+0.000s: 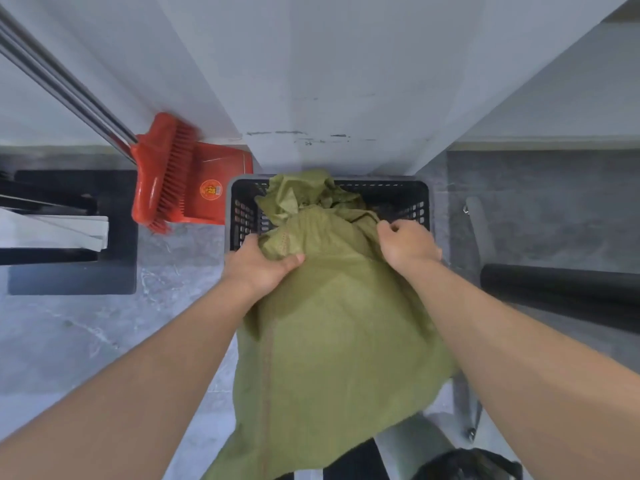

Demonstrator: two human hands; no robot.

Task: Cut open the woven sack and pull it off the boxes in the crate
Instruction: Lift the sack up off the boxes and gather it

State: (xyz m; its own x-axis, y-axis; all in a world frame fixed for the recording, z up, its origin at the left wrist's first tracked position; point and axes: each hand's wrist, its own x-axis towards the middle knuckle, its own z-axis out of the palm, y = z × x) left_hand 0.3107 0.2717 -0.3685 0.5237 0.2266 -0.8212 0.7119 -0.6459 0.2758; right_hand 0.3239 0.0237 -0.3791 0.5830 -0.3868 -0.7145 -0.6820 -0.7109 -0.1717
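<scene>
Two bare forearms reach forward over the near end of an olive-green woven sack [332,323], which drapes from a black latticed plastic crate [391,190] on the grey floor [104,323] toward the camera. The left hand [263,268] grips a bunched fold at the sack's left side, thumb on top. The right hand [405,244], fingers curled, pinches the fabric at its right side. A red broom [161,174] and red dustpan [218,188] stand left of the crate.

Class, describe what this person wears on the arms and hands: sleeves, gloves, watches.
Nothing worn shows. The left hand and right hand are gloveless, neither wrist carries a watch or band, and both forearms are uncovered to the picture's edge, no sleeve in view.
</scene>
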